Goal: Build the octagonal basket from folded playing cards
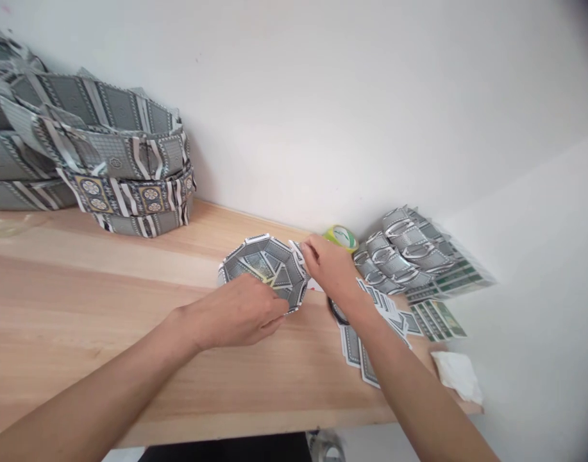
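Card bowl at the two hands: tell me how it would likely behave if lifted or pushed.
The card bowl would probably be light for its size, since its walls look like thin cards. It may flex at the joins, being pieced from many separate panels. Its wide, low shape suggests sliding rather than tipping.

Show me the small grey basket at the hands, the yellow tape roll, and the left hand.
Small grey basket (pixel 273 249): head view, inner side of its far wall.
Yellow tape roll (pixel 344 237): head view, inside of its core.
Left hand (pixel 243 309): head view, back of the hand.
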`<state>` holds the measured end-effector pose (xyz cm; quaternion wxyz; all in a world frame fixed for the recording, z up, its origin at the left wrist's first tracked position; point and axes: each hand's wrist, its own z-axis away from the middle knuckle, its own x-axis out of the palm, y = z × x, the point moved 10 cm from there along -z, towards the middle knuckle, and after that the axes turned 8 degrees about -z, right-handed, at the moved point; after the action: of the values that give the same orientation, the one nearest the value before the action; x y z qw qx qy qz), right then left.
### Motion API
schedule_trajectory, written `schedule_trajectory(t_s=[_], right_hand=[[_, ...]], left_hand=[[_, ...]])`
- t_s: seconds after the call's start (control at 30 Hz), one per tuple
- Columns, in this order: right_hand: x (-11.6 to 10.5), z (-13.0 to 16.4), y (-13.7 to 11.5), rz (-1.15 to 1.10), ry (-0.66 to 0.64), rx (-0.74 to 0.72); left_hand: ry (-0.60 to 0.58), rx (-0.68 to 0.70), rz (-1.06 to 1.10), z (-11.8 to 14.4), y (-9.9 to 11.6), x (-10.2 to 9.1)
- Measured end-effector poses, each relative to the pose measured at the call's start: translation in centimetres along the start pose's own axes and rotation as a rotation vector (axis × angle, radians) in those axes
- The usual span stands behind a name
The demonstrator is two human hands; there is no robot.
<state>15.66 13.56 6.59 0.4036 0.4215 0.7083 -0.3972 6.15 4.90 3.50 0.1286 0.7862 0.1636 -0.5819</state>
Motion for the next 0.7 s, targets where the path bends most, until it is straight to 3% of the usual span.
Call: schedule_trajectory(t_s=[0.17,0.5,0.7], right_hand=[[0.3,-0.6,0.4,0.000,-0.053,0.007],[2.2,-0.4,4.1,-0.462,-0.094,0.194],[0.4,0.2,1.5,-0.203,0.008,0.027]], left_hand=[[0.001,-0.017,0.019,0.1,-0.1,0.0],[0.025,0.005,-0.028,0.2,0.3,-0.3],[0.074,0.007,0.035,0.2,0.3,-0.8]])
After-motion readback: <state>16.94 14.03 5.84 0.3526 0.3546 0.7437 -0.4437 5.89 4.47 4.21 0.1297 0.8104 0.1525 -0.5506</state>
